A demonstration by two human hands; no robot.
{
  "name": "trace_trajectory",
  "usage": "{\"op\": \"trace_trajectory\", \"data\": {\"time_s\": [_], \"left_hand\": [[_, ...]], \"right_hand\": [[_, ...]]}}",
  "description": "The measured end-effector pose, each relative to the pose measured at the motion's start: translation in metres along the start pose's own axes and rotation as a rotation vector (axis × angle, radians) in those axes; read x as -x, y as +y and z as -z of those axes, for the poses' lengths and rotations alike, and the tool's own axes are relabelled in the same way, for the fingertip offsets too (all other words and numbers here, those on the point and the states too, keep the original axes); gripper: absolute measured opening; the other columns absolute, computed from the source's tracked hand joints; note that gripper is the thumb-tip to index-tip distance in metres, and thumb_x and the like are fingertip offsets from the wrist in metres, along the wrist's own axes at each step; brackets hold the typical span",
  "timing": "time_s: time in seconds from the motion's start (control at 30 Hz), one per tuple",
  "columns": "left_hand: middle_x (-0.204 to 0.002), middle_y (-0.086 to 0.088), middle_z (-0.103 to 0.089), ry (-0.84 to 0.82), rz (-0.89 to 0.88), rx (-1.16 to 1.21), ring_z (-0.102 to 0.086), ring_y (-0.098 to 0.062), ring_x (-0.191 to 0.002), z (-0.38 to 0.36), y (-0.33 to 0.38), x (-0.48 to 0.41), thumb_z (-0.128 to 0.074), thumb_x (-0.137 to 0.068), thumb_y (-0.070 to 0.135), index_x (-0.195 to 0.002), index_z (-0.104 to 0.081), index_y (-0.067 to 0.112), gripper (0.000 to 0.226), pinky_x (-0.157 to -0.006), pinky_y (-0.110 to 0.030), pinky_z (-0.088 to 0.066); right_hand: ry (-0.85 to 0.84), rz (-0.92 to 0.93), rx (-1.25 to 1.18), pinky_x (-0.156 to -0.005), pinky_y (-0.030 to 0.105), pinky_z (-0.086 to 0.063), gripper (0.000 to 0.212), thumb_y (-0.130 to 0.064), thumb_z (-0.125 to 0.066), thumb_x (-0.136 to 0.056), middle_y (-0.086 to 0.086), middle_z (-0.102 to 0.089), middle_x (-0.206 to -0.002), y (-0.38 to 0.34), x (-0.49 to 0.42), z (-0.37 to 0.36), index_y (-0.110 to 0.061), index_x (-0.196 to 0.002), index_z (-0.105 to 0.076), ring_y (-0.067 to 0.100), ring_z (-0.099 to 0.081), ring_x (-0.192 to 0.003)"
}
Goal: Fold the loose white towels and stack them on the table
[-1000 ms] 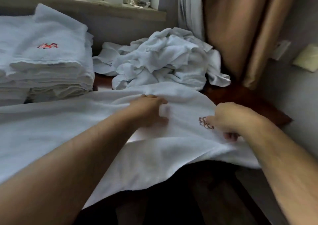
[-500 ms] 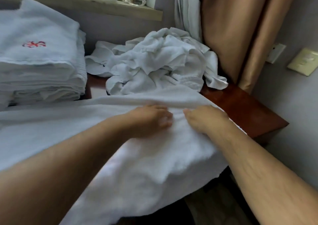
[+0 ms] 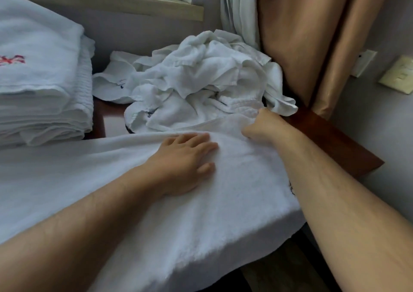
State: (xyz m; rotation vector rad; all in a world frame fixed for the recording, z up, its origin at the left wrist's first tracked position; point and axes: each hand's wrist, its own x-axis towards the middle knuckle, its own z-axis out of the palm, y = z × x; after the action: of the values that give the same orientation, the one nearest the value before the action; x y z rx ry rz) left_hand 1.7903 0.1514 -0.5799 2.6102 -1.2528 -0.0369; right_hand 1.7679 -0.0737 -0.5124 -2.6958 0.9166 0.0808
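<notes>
A large white towel (image 3: 223, 202) lies spread across the wooden table (image 3: 335, 144) in front of me, its near edge hanging over the front. My left hand (image 3: 185, 160) lies flat on it, fingers straight, pressing the cloth. My right hand (image 3: 261, 124) grips the towel's far right edge with curled fingers. A heap of loose white towels (image 3: 201, 84) sits behind, near the wall. A stack of folded white towels (image 3: 38, 79) with red embroidery stands at the left.
Tan curtains (image 3: 312, 46) and a white sheer hang at the back right, touching the table's corner. A window sill (image 3: 134, 3) with small items runs along the back. Wall plates (image 3: 397, 77) sit on the right wall. The table's right corner shows bare wood.
My right hand has carried the towel's edge from the front right up to the far right. My left hand has flattened out on the cloth. The camera has moved closer.
</notes>
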Motion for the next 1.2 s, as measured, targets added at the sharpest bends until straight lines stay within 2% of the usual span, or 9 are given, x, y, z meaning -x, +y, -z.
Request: {"op": "trace_trajectory", "data": {"time_s": [0.13, 0.23, 0.37, 0.53, 0.63, 0.77, 0.87, 1.0, 1.2], "left_hand": [[-0.169, 0.011, -0.007, -0.041, -0.012, -0.036, -0.004, -0.013, -0.154, 0.000, 0.002, -0.008, -0.030, -0.101, 0.057, -0.157, -0.018, 0.042, 0.059, -0.121, -0.036, -0.005], [-0.169, 0.010, -0.007, -0.041, -0.018, -0.042, -0.004, -0.014, -0.154, -0.002, 0.002, -0.012, -0.028, -0.101, 0.058, -0.157, -0.017, 0.042, 0.060, -0.121, -0.037, -0.006], [-0.169, 0.006, -0.007, -0.021, -0.054, -0.049, -0.006, -0.018, -0.154, -0.009, 0.007, -0.019, -0.025, -0.101, 0.057, -0.158, -0.016, 0.040, 0.059, -0.121, -0.038, -0.005], [-0.169, 0.004, -0.007, -0.012, -0.096, -0.080, -0.006, -0.018, -0.154, -0.012, 0.006, -0.023, -0.022, -0.101, 0.057, -0.158, -0.015, 0.037, 0.061, -0.120, -0.038, -0.005], [-0.170, 0.002, -0.005, -0.032, -0.098, -0.090, -0.004, -0.019, -0.155, -0.012, 0.006, -0.027, -0.019, -0.101, 0.058, -0.160, -0.012, 0.036, 0.063, -0.121, -0.040, -0.005], [-0.170, 0.000, -0.002, -0.057, -0.085, -0.096, -0.002, -0.019, -0.155, -0.010, 0.009, -0.037, -0.019, -0.102, 0.058, -0.160, -0.010, 0.036, 0.063, -0.121, -0.042, -0.004], [-0.170, 0.001, -0.002, -0.060, -0.077, -0.087, -0.002, -0.019, -0.155, -0.010, 0.010, -0.039, -0.020, -0.102, 0.058, -0.160, -0.011, 0.036, 0.063, -0.121, -0.042, -0.005], [-0.163, 0.008, -0.028, 0.034, -0.112, 0.070, -0.021, -0.016, -0.149, -0.004, 0.007, -0.033, -0.041, -0.099, 0.050, -0.151, -0.035, 0.039, 0.053, -0.119, -0.037, -0.015], [-0.137, 0.004, -0.054, 0.414, 0.010, -0.001, -0.045, -0.025, -0.125, 0.019, -0.008, -0.030, -0.060, -0.092, 0.033, -0.139, -0.049, 0.031, 0.048, -0.098, -0.041, -0.038]], "right_hand": [[0.015, 0.075, 0.042, -0.056, 0.028, -0.040, 0.021, -0.020, -0.066, -0.082, 0.006, -0.056, -0.077, 0.007, -0.008, 0.000, -0.012, -0.070, -0.052, 0.024, -0.055, -0.070], [0.124, 0.115, -0.118, -0.069, 0.035, -0.047, 0.015, -0.027, -0.065, -0.081, 0.002, -0.059, -0.083, 0.020, -0.011, 0.000, -0.018, -0.078, -0.054, 0.023, -0.057, -0.080], [0.206, 0.223, -0.398, -0.054, 0.028, -0.038, 0.016, -0.030, -0.062, -0.085, -0.007, -0.053, -0.076, 0.030, -0.012, -0.007, -0.018, -0.086, -0.053, 0.013, -0.049, -0.068], [-0.080, 0.213, -0.118, -0.059, 0.028, -0.047, 0.056, -0.020, -0.070, -0.077, -0.005, -0.061, -0.100, 0.037, -0.019, 0.009, -0.030, -0.127, -0.046, 0.012, -0.062, -0.085], [-0.124, 0.295, 0.071, -0.076, 0.035, -0.057, 0.054, -0.011, -0.072, -0.076, -0.002, -0.065, -0.104, 0.031, -0.026, 0.012, -0.029, -0.124, -0.055, 0.018, -0.064, -0.094], [-0.027, 0.332, 0.077, -0.065, 0.032, -0.050, 0.011, -0.011, -0.067, -0.078, -0.001, -0.065, -0.086, 0.030, -0.035, 0.012, -0.017, -0.087, -0.065, 0.021, -0.064, -0.085], [0.062, 0.272, 0.125, -0.072, 0.029, -0.046, 0.011, -0.022, -0.068, -0.079, -0.002, -0.059, -0.093, 0.034, -0.038, 0.006, -0.024, -0.074, -0.058, 0.022, -0.057, -0.095], [0.503, 0.058, 0.376, -0.090, 0.041, -0.042, 0.020, -0.050, -0.067, -0.084, 0.004, -0.060, -0.118, 0.039, -0.041, 0.002, -0.033, -0.095, -0.067, 0.031, -0.055, -0.114], [0.544, -0.123, 0.086, -0.074, 0.039, -0.039, 0.040, -0.039, -0.043, -0.101, 0.019, -0.063, -0.124, 0.049, -0.037, -0.002, -0.010, -0.125, -0.056, 0.042, -0.061, -0.110]]}}
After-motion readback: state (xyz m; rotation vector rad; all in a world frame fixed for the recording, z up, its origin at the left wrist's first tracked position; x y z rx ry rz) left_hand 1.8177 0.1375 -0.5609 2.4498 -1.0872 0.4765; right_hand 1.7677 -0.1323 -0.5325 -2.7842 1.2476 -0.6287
